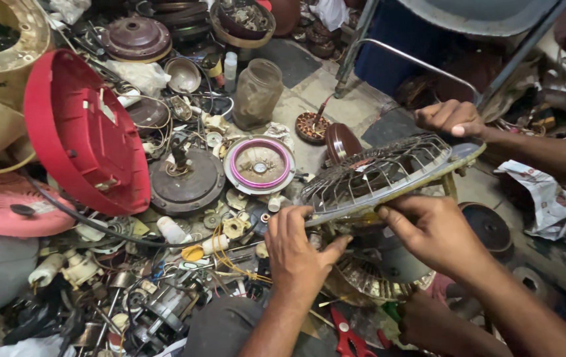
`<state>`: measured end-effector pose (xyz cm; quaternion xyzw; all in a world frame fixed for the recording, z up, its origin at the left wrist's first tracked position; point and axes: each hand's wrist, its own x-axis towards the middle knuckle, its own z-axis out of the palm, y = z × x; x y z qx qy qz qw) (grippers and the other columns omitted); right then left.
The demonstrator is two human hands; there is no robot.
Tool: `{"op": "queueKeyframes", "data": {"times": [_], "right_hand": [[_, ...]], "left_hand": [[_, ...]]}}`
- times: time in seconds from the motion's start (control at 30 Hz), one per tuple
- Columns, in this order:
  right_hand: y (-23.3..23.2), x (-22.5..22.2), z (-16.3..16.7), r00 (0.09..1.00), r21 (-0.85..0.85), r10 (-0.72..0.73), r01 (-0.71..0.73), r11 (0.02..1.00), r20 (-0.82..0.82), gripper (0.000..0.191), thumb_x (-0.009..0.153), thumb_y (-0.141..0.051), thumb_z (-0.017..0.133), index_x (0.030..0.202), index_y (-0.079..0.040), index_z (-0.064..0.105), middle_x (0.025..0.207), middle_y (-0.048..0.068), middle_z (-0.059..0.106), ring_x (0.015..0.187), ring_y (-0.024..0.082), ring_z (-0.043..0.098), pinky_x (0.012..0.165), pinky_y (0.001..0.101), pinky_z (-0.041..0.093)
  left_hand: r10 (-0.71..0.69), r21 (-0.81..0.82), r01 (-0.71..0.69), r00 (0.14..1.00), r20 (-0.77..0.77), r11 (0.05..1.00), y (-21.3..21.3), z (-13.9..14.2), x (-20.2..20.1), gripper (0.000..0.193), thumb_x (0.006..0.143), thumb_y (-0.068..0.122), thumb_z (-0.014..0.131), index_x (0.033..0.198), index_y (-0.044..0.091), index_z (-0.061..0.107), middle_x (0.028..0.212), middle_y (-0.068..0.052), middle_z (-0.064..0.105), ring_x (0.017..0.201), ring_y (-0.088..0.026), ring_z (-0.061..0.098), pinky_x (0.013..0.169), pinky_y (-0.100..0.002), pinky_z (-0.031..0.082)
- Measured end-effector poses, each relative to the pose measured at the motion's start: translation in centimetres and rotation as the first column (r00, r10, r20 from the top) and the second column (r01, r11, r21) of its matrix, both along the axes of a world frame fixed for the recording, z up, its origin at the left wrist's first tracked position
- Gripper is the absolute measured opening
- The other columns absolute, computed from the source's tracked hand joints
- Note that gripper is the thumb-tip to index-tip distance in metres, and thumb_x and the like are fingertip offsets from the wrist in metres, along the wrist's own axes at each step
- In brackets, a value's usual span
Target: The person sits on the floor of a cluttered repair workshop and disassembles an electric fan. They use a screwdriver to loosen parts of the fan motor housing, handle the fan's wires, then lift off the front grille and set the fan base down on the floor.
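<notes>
The wire fan guard [379, 175] is held tilted above the cluttered floor, right of centre, its metal rim facing the wearer. The left hand [296, 254] has its grip closed on the near rim, fingers over the top edge and thumb out to the right beneath it. The right hand [432, 231] is clamped on the same rim just beside it, fingers curled over the edge. Another person's hand [448, 119] rests on the far rim, its arm entering from the right. Under the guard lies a second ribbed fan part [369, 277], partly hidden. Red-handled pliers [346, 337] lie near the bottom edge. To the left, a round motor housing with a pink ring [259, 165] sits on the floor beside a dark motor disc [187, 182]. A red fan cover [81, 135] stands tilted further left. A cloudy glass jar [256, 92] stands upright behind them.
</notes>
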<state>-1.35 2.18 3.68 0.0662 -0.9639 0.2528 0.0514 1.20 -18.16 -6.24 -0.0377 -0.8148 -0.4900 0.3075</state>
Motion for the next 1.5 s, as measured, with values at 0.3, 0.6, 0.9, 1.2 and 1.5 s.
{"op": "queueKeyframes", "data": {"times": [0.3, 0.6, 0.9, 1.2, 1.5], "right_hand": [[-0.3, 2.7, 3.0, 0.981, 0.195, 0.127, -0.097, 0.976, -0.147, 0.023, 0.082, -0.024, 0.074, 0.097, -0.007, 0.079, 0.077, 0.011, 0.077, 0.058, 0.023, 0.073, 0.055, 0.0349, 0.056], [-2.8, 2.8, 1.9, 0.964, 0.375, 0.137, -0.043, 0.926, -0.229, 0.019, 0.082, -0.022, 0.075, 0.096, -0.010, 0.079, 0.078, 0.015, 0.074, 0.067, 0.035, 0.071, 0.062, 0.0438, 0.055], [0.3, 1.7, 2.6, 0.995, 0.030, 0.079, -0.081, 0.996, 0.065, 0.029, 0.089, -0.031, 0.071, 0.102, -0.007, 0.079, 0.070, 0.009, 0.072, 0.052, 0.019, 0.064, 0.050, 0.0355, 0.053], [2.3, 0.1, 0.1, 0.946, -0.188, 0.164, -0.113, 0.976, 0.280, 0.032, 0.095, -0.029, 0.066, 0.097, 0.000, 0.080, 0.064, 0.004, 0.062, 0.060, 0.009, 0.051, 0.052, 0.0334, 0.044], [0.8, 0.7, 2.9, 0.985, 0.306, 0.173, -0.172, 0.936, 0.024, 0.028, 0.091, -0.031, 0.072, 0.103, -0.007, 0.079, 0.072, 0.014, 0.073, 0.060, 0.024, 0.070, 0.058, 0.0370, 0.055]], "left_hand": [[0.009, 0.004, -0.009, 1.000, 0.001, 1.000, -0.1, -0.3, -0.1, 0.077, 0.060, 0.036, 0.097, 0.115, 0.004, 0.054, 0.112, -0.013, 0.060, 0.111, -0.035, 0.054, 0.097, -0.049, 0.041], [0.008, -0.010, -0.009, 1.000, -0.011, 1.000, 0.2, -0.1, -0.4, 0.076, 0.060, 0.035, 0.097, 0.114, 0.004, 0.054, 0.113, -0.013, 0.060, 0.110, -0.035, 0.054, 0.096, -0.048, 0.042], [0.012, -0.005, -0.012, 1.000, 0.005, 1.000, 0.0, -0.1, 0.2, 0.079, 0.060, 0.040, 0.097, 0.115, 0.004, 0.053, 0.114, -0.013, 0.060, 0.110, -0.035, 0.053, 0.096, -0.048, 0.041], [0.020, 0.013, -0.020, 1.000, -0.021, 1.000, -0.3, -0.4, 0.3, 0.079, 0.060, 0.040, 0.097, 0.115, 0.004, 0.053, 0.113, -0.013, 0.060, 0.110, -0.034, 0.054, 0.096, -0.048, 0.042], [0.029, 0.006, -0.029, 1.000, -0.007, 1.000, -0.2, -0.7, 0.0, 0.078, 0.059, 0.040, 0.097, 0.113, 0.004, 0.054, 0.112, -0.012, 0.060, 0.109, -0.034, 0.054, 0.096, -0.048, 0.042]]}}
